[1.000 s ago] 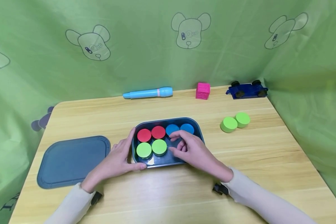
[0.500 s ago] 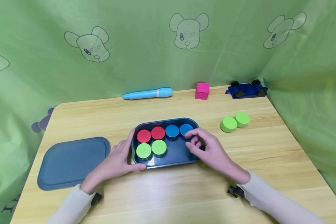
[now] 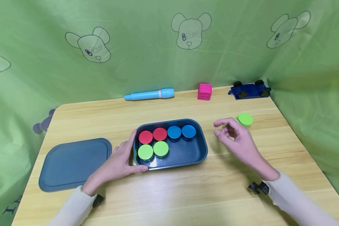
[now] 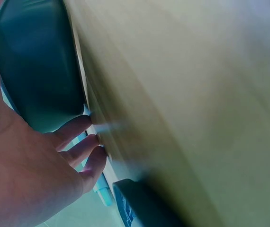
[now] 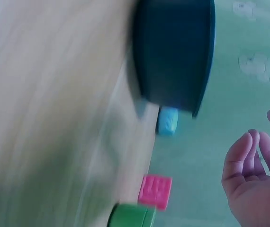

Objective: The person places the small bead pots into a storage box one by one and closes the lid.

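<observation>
My left hand (image 3: 118,161) grips the left end of a dark blue rectangular tray (image 3: 186,158), thumb at the near edge and index finger along the far-left corner. Inside the tray stand two red discs (image 3: 159,134) and two blue discs (image 3: 189,132) along the back, with two green discs (image 3: 145,152) in front at the left. My right hand (image 3: 238,139) hovers over the table right of the tray, fingers loosely bent, thumb and fingertips apart, nothing between them. Just behind it are two more green discs (image 3: 245,120); the nearer one is mostly hidden by the hand.
A flat dark blue lid (image 3: 76,164) lies left of the tray. Along the table's back edge are a light blue pen-shaped toy (image 3: 149,94), a pink cube (image 3: 204,91) and a dark blue toy car (image 3: 250,91). Green curtain (image 3: 147,56) hangs behind the table and at its sides.
My right hand has moved right, out from over the tray and across to the green discs on the table. The left hand and the tray have stayed put.
</observation>
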`<act>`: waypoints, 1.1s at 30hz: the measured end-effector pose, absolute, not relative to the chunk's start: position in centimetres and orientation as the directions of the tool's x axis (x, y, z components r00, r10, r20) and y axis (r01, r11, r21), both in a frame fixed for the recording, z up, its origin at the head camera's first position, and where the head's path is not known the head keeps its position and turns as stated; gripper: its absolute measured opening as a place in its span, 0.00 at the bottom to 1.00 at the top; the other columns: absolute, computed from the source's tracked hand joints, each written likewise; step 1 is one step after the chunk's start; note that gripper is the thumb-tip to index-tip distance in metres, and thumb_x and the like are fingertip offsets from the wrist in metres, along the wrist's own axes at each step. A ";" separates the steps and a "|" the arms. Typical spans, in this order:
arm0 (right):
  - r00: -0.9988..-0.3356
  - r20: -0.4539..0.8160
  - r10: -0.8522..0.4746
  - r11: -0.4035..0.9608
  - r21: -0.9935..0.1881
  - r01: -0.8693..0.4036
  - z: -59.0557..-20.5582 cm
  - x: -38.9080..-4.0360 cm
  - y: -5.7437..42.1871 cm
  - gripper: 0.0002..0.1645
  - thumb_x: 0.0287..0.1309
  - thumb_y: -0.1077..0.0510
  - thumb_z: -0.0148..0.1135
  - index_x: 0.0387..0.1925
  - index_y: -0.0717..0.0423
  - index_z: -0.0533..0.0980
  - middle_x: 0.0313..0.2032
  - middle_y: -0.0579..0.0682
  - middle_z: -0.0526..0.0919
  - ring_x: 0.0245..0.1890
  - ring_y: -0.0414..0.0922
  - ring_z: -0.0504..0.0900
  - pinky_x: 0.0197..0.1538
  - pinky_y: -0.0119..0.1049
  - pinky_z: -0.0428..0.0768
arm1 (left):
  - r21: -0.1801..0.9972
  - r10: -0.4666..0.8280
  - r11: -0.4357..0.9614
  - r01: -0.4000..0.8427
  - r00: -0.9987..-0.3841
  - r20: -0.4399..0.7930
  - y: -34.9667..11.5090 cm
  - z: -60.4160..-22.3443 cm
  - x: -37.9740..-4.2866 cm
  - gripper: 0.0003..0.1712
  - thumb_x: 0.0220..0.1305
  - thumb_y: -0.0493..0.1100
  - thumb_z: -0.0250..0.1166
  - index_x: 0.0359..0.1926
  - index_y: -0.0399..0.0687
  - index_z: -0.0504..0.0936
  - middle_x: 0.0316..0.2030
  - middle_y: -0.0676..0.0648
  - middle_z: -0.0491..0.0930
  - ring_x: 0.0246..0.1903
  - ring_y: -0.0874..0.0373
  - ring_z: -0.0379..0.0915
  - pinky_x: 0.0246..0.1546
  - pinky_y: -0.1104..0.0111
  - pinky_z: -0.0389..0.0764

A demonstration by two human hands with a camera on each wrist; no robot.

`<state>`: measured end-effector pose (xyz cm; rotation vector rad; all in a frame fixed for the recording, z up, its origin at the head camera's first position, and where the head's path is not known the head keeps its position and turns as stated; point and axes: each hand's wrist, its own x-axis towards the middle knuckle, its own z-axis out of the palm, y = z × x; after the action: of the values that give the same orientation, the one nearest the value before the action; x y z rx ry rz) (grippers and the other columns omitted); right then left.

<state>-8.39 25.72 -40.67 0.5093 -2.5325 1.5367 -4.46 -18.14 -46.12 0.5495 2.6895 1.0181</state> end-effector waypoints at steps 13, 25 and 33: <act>-0.960 0.269 -0.076 0.570 -0.778 -0.263 -42.3 -10.2 32.0 0.22 0.73 0.66 0.70 0.65 0.61 0.80 0.41 0.52 0.75 0.35 0.42 0.73 0.36 0.24 0.74 | 0.675 0.407 0.694 0.250 -0.910 -0.082 -18.1 -46.3 -4.5 0.80 0.56 0.77 0.77 0.90 0.60 0.33 0.82 0.42 0.61 0.78 0.41 0.59 0.71 0.36 0.60; -0.992 0.129 -0.001 0.671 -0.735 -0.097 -43.2 -11.8 36.1 0.32 0.78 0.52 0.68 0.77 0.53 0.73 0.47 0.52 0.73 0.36 0.41 0.73 0.31 0.28 0.74 | 0.680 0.406 0.691 0.247 -0.910 -0.082 -18.3 -46.2 -4.4 0.81 0.56 0.78 0.77 0.90 0.59 0.33 0.83 0.44 0.60 0.78 0.42 0.59 0.71 0.36 0.59; -0.999 0.047 -0.005 0.724 -0.689 -0.036 -44.0 -12.7 37.9 0.40 0.78 0.48 0.69 0.81 0.57 0.67 0.51 0.58 0.74 0.35 0.41 0.75 0.29 0.32 0.76 | 0.680 0.407 0.691 0.246 -0.909 -0.085 -18.1 -46.2 -4.5 0.81 0.55 0.78 0.78 0.90 0.60 0.33 0.82 0.43 0.60 0.78 0.42 0.59 0.70 0.37 0.60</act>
<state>-12.71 37.94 -43.99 0.0339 -2.8778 1.1517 -4.53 -18.11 -46.24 0.5244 2.6730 1.0257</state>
